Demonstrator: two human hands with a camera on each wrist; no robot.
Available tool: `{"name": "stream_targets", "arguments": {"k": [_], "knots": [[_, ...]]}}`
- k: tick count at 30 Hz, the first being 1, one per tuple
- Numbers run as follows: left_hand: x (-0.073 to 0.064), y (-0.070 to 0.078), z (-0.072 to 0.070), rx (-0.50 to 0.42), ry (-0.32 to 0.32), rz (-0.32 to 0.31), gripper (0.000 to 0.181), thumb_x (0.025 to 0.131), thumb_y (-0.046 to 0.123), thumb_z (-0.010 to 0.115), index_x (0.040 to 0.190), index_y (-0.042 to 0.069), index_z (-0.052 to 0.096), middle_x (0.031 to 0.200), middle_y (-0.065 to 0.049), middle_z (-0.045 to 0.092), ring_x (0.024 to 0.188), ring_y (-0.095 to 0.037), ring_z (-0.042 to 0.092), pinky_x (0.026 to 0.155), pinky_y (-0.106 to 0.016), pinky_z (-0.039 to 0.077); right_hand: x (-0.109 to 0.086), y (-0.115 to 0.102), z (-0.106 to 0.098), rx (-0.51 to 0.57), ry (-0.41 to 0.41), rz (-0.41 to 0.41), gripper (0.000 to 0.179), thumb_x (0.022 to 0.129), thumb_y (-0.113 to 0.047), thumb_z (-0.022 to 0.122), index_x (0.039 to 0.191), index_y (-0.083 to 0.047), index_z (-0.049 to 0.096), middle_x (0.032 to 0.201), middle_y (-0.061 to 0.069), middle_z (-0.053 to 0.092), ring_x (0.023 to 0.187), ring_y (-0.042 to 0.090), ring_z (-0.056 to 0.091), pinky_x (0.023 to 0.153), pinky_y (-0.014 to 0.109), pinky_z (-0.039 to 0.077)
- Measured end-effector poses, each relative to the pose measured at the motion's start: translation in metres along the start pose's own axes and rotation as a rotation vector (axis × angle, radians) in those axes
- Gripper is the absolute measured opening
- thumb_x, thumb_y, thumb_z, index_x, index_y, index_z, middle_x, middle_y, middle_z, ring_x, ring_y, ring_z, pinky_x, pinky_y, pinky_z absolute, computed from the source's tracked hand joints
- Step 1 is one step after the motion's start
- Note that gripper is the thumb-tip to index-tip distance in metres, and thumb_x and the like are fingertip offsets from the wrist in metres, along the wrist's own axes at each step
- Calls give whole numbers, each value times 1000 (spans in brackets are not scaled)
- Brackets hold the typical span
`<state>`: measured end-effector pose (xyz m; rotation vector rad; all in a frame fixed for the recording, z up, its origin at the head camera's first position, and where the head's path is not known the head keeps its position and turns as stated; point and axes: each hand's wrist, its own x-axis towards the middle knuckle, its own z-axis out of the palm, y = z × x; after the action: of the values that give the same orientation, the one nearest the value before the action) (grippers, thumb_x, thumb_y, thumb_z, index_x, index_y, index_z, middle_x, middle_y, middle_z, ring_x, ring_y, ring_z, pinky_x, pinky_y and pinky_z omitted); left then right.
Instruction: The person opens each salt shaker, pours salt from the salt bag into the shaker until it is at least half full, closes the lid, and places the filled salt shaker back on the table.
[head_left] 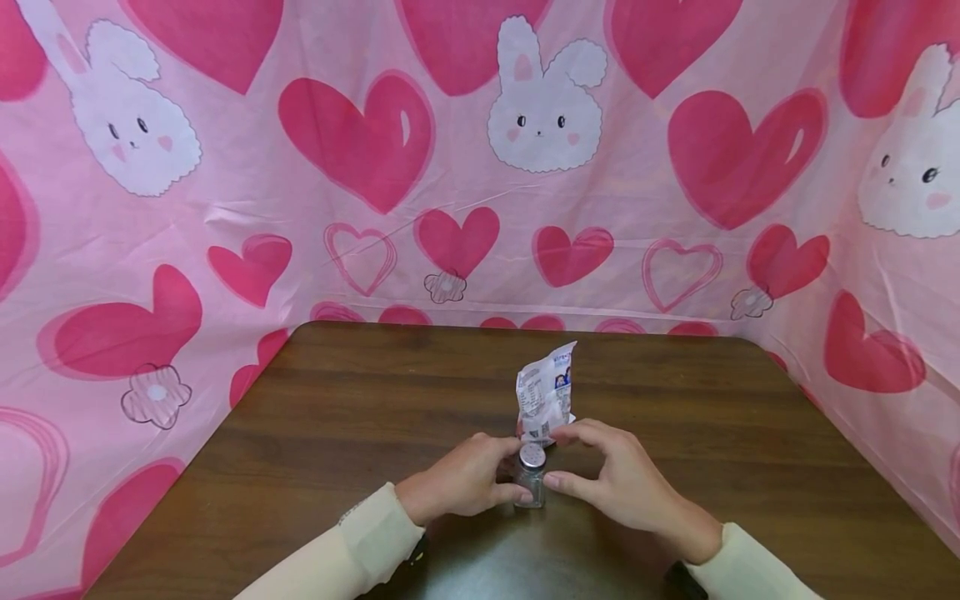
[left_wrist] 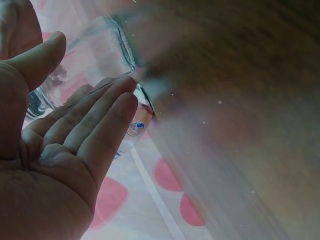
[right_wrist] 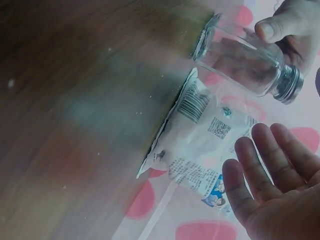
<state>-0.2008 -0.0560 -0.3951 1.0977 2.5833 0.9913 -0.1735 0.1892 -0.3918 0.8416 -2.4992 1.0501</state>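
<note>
A small clear glass shaker (head_left: 531, 485) with a perforated metal lid (head_left: 532, 456) stands upright on the wooden table. My left hand (head_left: 468, 475) holds it from the left, thumb across the front and fingers behind, as the right wrist view also shows. The glass (right_wrist: 240, 60) looks see-through, with no contents visible. To the right, my right hand (head_left: 630, 479) is curved loosely with its thumb tip close beside the shaker; its fingers (right_wrist: 262, 160) are spread and hold nothing. Just behind the shaker a white printed packet (head_left: 545, 396) stands upright, near the right fingertips.
The dark wooden table (head_left: 360, 392) extends to both sides and behind the packet. A pink cloth (head_left: 465, 192) with hearts and rabbit faces hangs around its back and sides.
</note>
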Motion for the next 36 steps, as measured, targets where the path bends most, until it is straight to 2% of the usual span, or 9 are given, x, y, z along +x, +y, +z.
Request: {"name": "stream_targets", "arguments": {"k": [7,14,20,23,31,36], "knots": [[0,1,0,16,5,16,38,86,25,85,118,15,67,99,13,73,86,5,64,76,-17,51,4,-2,7,56,-20,-32,44,83,-37,86,120,-16,72,111,-10,71,99,17,70,85,43,56],[-1,0,0,16,9,17,37,86,26,85,117,16,68,98,14,72,83,3,63,76,-17,51,6,-6,14,73,-17,-40,43,82,-37,87,118,-19,73,110,-15,69,97,18,69,86,42,56],[0,0,0,33,13,29,35,87,26,85,116,16,68,97,14,71,83,1,65,75,-17,50,9,-9,17,66,-22,-46,43,82,-35,87,118,-17,74,110,-13,69,95,19,68,85,42,56],[-1,0,0,40,17,29,36,86,27,85,116,17,68,97,15,72,83,0,65,75,-17,50,12,-12,18,52,-24,-42,42,82,-32,88,118,-16,74,109,-13,69,94,15,66,83,42,57],[1,-3,0,-7,-13,-1,48,78,25,92,118,12,67,103,8,74,89,1,66,80,-19,54,14,-15,22,31,-14,-40,38,79,-21,90,114,-15,76,102,-12,67,89,17,66,76,38,57],[3,-5,2,4,9,0,49,74,23,95,114,11,69,100,5,75,87,0,68,78,-19,54,15,-16,22,29,-6,-23,36,79,-20,91,112,-17,76,101,-14,67,88,20,66,75,38,55]]}}
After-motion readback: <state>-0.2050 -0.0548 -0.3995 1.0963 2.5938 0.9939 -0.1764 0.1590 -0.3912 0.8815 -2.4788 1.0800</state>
